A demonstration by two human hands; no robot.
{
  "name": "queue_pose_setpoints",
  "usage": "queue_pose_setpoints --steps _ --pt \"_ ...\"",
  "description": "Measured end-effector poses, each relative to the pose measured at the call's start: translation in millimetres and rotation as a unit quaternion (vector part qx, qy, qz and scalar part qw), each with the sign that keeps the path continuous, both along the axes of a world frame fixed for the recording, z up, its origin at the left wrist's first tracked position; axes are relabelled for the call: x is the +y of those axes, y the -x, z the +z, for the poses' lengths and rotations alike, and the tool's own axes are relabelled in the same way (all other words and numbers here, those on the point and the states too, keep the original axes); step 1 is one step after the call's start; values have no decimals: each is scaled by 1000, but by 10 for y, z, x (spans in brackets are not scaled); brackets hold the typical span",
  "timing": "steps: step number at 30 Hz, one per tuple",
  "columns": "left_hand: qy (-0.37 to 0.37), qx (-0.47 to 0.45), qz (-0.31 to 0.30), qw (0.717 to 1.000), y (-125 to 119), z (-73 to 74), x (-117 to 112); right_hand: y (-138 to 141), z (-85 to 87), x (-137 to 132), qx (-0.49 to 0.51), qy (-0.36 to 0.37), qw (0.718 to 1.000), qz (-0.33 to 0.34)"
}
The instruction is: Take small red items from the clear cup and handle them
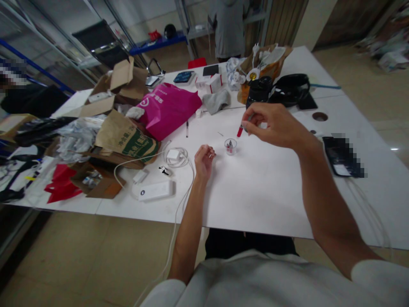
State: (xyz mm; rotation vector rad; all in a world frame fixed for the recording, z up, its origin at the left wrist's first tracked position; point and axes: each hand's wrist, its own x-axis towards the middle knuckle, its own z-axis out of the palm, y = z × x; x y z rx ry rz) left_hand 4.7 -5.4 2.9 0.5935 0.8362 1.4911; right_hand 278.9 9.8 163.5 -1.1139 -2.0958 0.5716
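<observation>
My right hand [271,123] pinches a thin red pen-like stick [240,130] by its top, tip pointing down just above and right of a small clear cup [230,146] on the white table [271,192]. The cup holds a few small dark and red bits. My left hand [203,160] rests on the table left of the cup, fingers curled in; whether something small sits in them I cannot tell.
A white charger and cable [174,157] and a white power bank [152,190] lie left of my left hand. Farther left are a pink bag [168,108], brown paper bags and cardboard boxes. A black pen [187,128], black camera gear [281,89] and a phone [341,155] surround the area. A person stands beyond the table.
</observation>
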Motion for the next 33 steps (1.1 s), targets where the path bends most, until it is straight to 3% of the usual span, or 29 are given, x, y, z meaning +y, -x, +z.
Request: queue_pose_setpoints --steps 7,10,14,18,23,29,33 --pt "-84 87 -181 976 -117 78 -200 155 -102 -24 6 62 996 71" --pt "-101 99 -228 963 -177 90 -258 225 -187 -37 2 78 992 99" --pt "-92 124 -225 962 -241 90 -275 247 -367 -86 40 113 987 105" --pt "-89 142 -203 965 -267 42 -243 144 -626 -171 82 140 984 71" --pt "-100 206 -188 955 -289 -52 -211 -43 -1069 -331 128 138 982 16" --pt "-102 284 -199 932 -332 -122 -235 -96 -1686 -486 186 194 963 -18" --pt "-113 307 -204 923 -342 -179 -227 -55 -1894 -549 204 209 956 -37"
